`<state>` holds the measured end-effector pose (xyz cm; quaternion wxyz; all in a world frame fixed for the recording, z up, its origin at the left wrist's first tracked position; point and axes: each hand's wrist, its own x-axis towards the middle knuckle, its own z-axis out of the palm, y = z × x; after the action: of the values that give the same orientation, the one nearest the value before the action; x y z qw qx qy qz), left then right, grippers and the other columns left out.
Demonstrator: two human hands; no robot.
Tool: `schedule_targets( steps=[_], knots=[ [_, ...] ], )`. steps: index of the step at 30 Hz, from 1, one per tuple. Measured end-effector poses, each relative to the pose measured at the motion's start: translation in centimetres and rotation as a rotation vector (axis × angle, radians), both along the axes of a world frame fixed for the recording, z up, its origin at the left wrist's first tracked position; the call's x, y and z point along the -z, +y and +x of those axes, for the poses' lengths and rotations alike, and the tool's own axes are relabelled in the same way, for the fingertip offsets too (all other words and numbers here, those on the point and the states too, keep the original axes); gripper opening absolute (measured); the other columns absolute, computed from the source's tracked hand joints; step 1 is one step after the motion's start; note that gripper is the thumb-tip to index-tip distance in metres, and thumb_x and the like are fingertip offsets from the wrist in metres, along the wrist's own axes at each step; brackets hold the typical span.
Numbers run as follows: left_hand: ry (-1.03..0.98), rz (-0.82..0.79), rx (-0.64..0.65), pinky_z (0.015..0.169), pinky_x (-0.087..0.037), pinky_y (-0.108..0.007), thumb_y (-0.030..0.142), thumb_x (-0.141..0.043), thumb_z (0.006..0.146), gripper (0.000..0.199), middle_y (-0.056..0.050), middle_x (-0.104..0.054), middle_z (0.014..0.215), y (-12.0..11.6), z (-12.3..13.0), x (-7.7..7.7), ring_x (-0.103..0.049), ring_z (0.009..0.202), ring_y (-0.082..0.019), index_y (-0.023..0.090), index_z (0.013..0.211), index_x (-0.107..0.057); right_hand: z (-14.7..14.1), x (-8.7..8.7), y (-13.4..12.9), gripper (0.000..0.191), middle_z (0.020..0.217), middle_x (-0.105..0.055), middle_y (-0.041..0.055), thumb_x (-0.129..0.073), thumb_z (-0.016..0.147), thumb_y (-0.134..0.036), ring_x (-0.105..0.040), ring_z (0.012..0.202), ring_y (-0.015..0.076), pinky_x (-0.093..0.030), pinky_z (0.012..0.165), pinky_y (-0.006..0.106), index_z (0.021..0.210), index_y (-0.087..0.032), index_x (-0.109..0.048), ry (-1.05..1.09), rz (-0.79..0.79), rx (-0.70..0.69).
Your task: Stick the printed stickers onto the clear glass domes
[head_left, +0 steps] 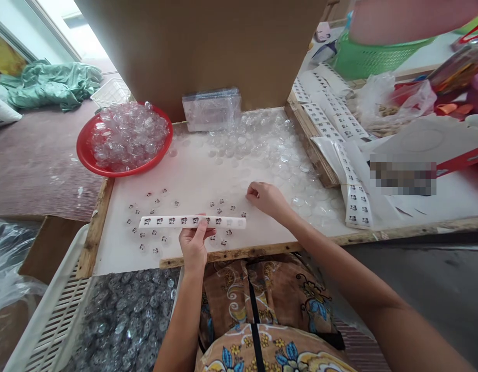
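My left hand (194,243) grips a white strip of panda stickers (171,221) from below, thumb on top. Dark stickers line its left and middle, while the right end shows only pale marks. My right hand (267,198) is over the white tabletop to the right of the strip, fingers curled into a pinch; whatever they hold, if anything, is hidden. Around the strip lie several clear discs with panda stickers (164,238) on them. Plain clear discs (285,157) spread loosely across the table's right and back.
A red bowl (84,150) heaped with clear discs stands at the back left. A large cardboard panel (208,46) rises behind the table. More sticker strips (353,196) lie beyond a wooden ledge (312,150). Below left, a white crate (64,305) holds many clear pieces.
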<state>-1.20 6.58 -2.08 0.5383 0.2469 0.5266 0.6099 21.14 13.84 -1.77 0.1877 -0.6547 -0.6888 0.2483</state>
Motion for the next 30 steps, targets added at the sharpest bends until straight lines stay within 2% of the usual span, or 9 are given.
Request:
schedule_targets(
  steps=[5,9,11,13,17,21,23,26,30],
  knots=[
    [0.000,-0.001,0.009,0.052,-0.058,-0.024,0.036,-0.083,0.062,0.036,-0.003,-0.072,0.072,0.0,0.1,-0.2,-0.067,0.056,-0.014,0.014,0.090,-0.073,-1.4,0.5,-1.0,0.012,0.094,-0.062,0.0082,-0.054,0.084,-0.015,-0.054,0.067,0.0150,-0.035,0.059,0.025,0.083,-0.018,-0.065,-0.088,0.073,-0.030],
    [0.005,0.007,0.030,0.053,-0.058,-0.024,0.036,-0.082,0.063,0.036,-0.003,-0.071,0.070,-0.1,0.1,-0.2,-0.067,0.056,-0.014,0.014,0.090,-0.073,-1.7,0.3,-1.6,0.029,0.091,-0.068,0.0066,-0.052,0.086,-0.012,-0.060,0.074,0.0190,-0.038,0.063,0.027,0.112,-0.020,-0.062,-0.056,0.046,-0.059],
    [0.019,0.010,0.041,0.052,-0.058,-0.024,0.036,-0.082,0.063,0.036,-0.003,-0.072,0.071,-0.1,0.1,-0.1,-0.067,0.056,-0.014,0.013,0.090,-0.073,-2.1,-0.2,-2.0,0.032,0.092,-0.069,0.0077,-0.051,0.088,-0.012,-0.062,0.082,0.0209,-0.040,0.067,0.028,0.118,-0.019,-0.060,-0.011,0.095,-0.071],
    [0.041,0.013,0.048,0.052,-0.058,-0.024,0.037,-0.082,0.064,0.036,-0.004,-0.072,0.073,-0.2,0.1,-0.1,-0.067,0.057,-0.014,0.014,0.090,-0.073,-3.0,-1.0,-2.7,0.024,0.094,-0.069,0.0080,-0.053,0.090,-0.017,-0.062,0.086,0.0206,-0.043,0.070,0.029,0.112,-0.019,-0.063,0.111,0.148,-0.128],
    [0.083,0.008,0.028,0.054,-0.058,-0.024,0.038,-0.082,0.064,0.038,-0.004,-0.072,0.075,-0.3,0.1,0.0,-0.067,0.056,-0.013,0.014,0.091,-0.073,-5.8,-2.1,-4.5,0.009,0.089,-0.068,0.0046,-0.060,0.087,-0.018,-0.062,0.079,0.0157,-0.046,0.071,0.026,0.095,-0.019,-0.065,0.324,0.158,-0.299],
    [0.068,0.004,0.008,0.056,-0.058,-0.025,0.039,-0.081,0.064,0.039,-0.003,-0.072,0.074,-0.3,0.1,-0.1,-0.067,0.057,-0.014,0.014,0.093,-0.072,-7.6,-2.1,-5.7,0.009,0.091,-0.067,0.0074,-0.056,0.090,-0.018,-0.062,0.087,0.0189,-0.047,0.079,0.031,0.088,-0.020,-0.065,0.294,0.330,-0.253],
    [0.049,0.005,0.015,0.054,-0.058,-0.024,0.038,-0.081,0.064,0.039,-0.003,-0.072,0.075,-0.2,0.1,-0.2,-0.067,0.056,-0.013,0.014,0.093,-0.072,-7.0,-2.0,-5.5,0.011,0.096,-0.066,0.0084,-0.055,0.091,-0.021,-0.061,0.092,0.0191,-0.049,0.080,0.032,0.085,-0.021,-0.064,0.393,0.374,-0.232],
    [0.019,-0.005,0.015,0.053,-0.058,-0.023,0.035,-0.082,0.064,0.037,-0.003,-0.072,0.074,-0.1,0.1,-0.3,-0.066,0.055,-0.013,0.013,0.092,-0.072,-3.5,-1.8,-4.0,0.012,0.089,-0.065,0.0070,-0.057,0.089,-0.029,-0.061,0.082,0.0173,-0.051,0.070,0.030,0.084,-0.020,-0.063,0.553,0.278,-0.093],
    [-0.005,-0.011,0.026,0.053,-0.058,-0.024,0.034,-0.082,0.064,0.036,-0.003,-0.072,0.073,0.0,0.1,-0.3,-0.067,0.056,-0.013,0.013,0.091,-0.072,3.1,-0.7,-1.8,0.021,0.068,-0.059,0.0016,-0.061,0.082,-0.039,-0.052,0.059,0.0132,-0.040,0.053,0.026,0.078,-0.018,-0.059,0.444,0.094,0.198]
  ],
)
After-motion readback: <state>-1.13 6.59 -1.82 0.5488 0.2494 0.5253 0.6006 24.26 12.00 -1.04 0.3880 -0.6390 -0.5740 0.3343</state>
